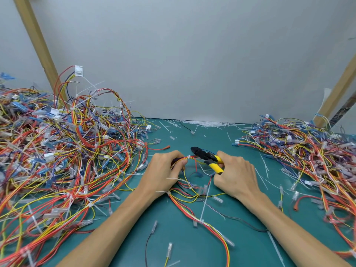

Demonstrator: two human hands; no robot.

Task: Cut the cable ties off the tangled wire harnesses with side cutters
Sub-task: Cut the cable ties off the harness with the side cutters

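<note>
My left hand (165, 170) pinches a bundle of red, yellow and blue wires, one wire harness (187, 191), at the table's middle. A white cable tie (188, 157) wraps that bundle just right of my fingers. My right hand (234, 175) grips the yellow handles of the side cutters (207, 158). Their black jaws point left and lie right by the tie. Whether the jaws are around the tie I cannot tell. Further white ties (167, 193) sit lower on the same harness, which trails toward me.
A tall tangled heap of harnesses (63, 151) fills the left of the green mat (183, 237). A lower heap (308, 151) lies at the right. Cut white tie pieces (204, 123) are strewn along the back wall. Loose wires and terminals lie near my forearms.
</note>
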